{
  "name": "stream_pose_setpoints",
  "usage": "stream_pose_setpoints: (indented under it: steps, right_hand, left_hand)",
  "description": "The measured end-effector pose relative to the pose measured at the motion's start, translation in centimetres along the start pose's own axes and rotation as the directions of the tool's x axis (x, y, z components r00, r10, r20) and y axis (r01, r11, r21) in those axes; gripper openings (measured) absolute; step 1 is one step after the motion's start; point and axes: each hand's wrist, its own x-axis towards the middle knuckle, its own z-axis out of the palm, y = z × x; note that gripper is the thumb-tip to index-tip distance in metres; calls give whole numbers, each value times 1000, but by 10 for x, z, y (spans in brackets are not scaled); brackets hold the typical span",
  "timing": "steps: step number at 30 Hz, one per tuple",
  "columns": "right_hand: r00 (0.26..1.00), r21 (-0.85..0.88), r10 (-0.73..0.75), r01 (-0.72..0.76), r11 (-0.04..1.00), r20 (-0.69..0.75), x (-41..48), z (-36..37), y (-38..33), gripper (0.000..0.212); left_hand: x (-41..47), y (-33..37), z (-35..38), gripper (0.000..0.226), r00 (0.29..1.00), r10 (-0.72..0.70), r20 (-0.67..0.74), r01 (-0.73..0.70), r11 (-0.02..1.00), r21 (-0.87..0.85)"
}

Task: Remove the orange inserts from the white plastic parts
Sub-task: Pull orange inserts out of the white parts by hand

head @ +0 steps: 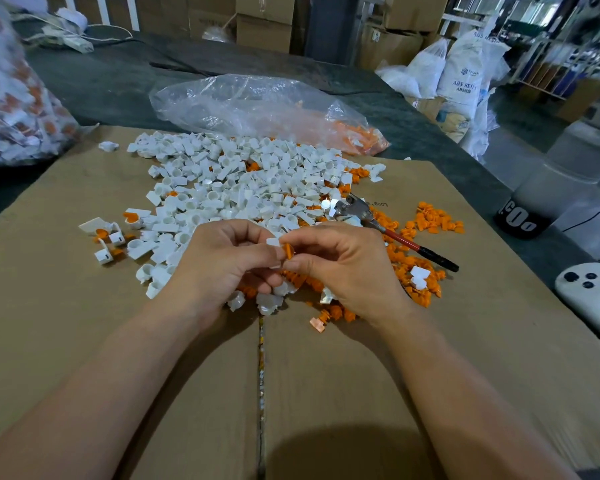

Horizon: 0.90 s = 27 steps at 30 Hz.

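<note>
My left hand (222, 258) and my right hand (340, 265) meet over the near edge of the pile. Between their fingertips sits one white plastic part (273, 242) with an orange insert (287, 251) showing at its right side. The left fingers pinch the white part; the right thumb and forefinger pinch the orange insert. A big heap of white plastic parts (236, 181) covers the cardboard beyond my hands. Loose orange inserts (413, 268) lie scattered to the right.
Pliers with a red and black handle (395, 233) lie right of my hands. Flattened cardboard (84, 323) covers the table. A clear bag with orange pieces (264, 109) lies behind the heap, a full bag (11, 98) far left, a white device (589, 292) at right.
</note>
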Motion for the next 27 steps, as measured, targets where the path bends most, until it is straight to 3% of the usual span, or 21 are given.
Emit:
stream_pose_setpoints:
  steps: [8,11,16,27]
  right_hand:
    - [995,40,93,-95,995,47,1,-1,5,36]
    - [994,38,97,-99,994,53,1,-1,5,38]
    - [991,65,109,-114,991,75,1,-2,5,36]
    - [995,155,74,-83,984,65,0,0,3,36]
  left_hand:
    - [2,2,-2,9,998,-57,24,58,996,-66]
    - [1,2,-2,17,998,-60,26,62,994,-93]
    - [1,1,-3,6,997,-70,39,74,992,-105]
    - [1,0,-2,12,997,-60,53,65,994,-88]
